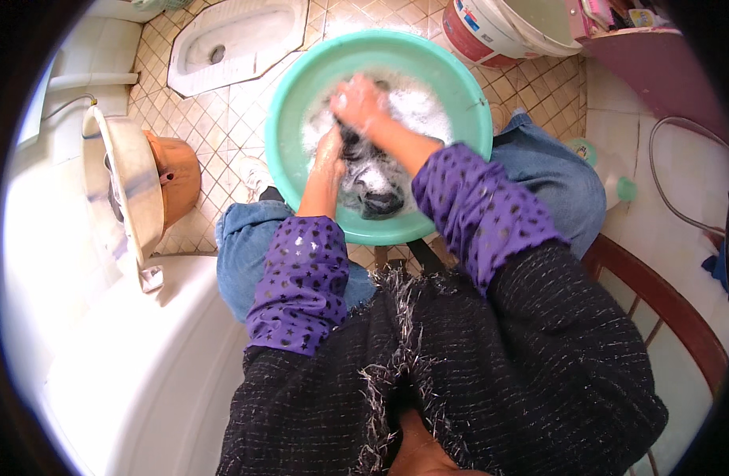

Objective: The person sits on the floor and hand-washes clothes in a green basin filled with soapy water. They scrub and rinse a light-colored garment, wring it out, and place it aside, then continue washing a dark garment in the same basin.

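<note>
A light green plastic basin [376,38] stands before me, holding soapy water with white foam [421,110]. Dark wet cloth [383,203] lies soaked in the suds. On the basin's left side, my left hand [330,149] grips a bunched part of that cloth, its fingers partly hidden. My right hand [359,102], blurred and flecked with foam, is bent over the cloth just beyond the left one; its grip is unclear. Purple patterned sleeve covers [302,279] wrap both forearms.
A squat toilet [239,44] is set in the tiled floor at far left. An orange bucket [180,172] and a tilted pale basin [129,178] stand left. A white-and-red bucket [489,30] is far right. My jeans-clad knees flank the green basin; a brown curved chair rail [661,291] is at right.
</note>
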A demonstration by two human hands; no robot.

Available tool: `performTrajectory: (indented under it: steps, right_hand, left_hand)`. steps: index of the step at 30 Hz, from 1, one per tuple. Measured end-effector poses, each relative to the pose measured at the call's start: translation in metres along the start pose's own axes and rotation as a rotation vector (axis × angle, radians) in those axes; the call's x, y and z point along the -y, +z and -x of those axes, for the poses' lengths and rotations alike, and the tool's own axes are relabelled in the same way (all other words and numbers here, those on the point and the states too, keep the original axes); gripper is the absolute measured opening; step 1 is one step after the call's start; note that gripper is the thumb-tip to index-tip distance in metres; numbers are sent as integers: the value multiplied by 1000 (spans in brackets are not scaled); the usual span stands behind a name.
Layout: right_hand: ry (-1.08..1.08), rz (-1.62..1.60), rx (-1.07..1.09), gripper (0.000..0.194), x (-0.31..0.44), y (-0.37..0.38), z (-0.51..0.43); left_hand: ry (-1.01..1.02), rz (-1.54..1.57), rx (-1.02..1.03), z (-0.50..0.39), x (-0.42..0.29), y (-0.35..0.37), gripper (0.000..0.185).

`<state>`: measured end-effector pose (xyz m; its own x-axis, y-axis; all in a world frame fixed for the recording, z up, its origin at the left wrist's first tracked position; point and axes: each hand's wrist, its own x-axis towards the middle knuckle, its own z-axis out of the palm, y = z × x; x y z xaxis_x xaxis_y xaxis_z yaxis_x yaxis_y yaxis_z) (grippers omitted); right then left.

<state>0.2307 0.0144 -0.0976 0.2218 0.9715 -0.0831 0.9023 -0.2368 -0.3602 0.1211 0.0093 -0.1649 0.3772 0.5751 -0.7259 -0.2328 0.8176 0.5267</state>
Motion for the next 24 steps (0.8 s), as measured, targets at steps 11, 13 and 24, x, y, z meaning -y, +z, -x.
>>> performTrajectory:
  steps: [11,13,24]
  right_hand:
    - [-53,-476,-225,30,1,27,68]
    - [-196,-431,-307,21,21,14,90]
    - [48,-23,-42,33,-66,24,-17]
  left_hand:
    - [-63,150,-108,15,-23,6,52]
    - [78,59,103,16,-17,2,52]
    - [-87,-191,-100,0,-4,4,50]
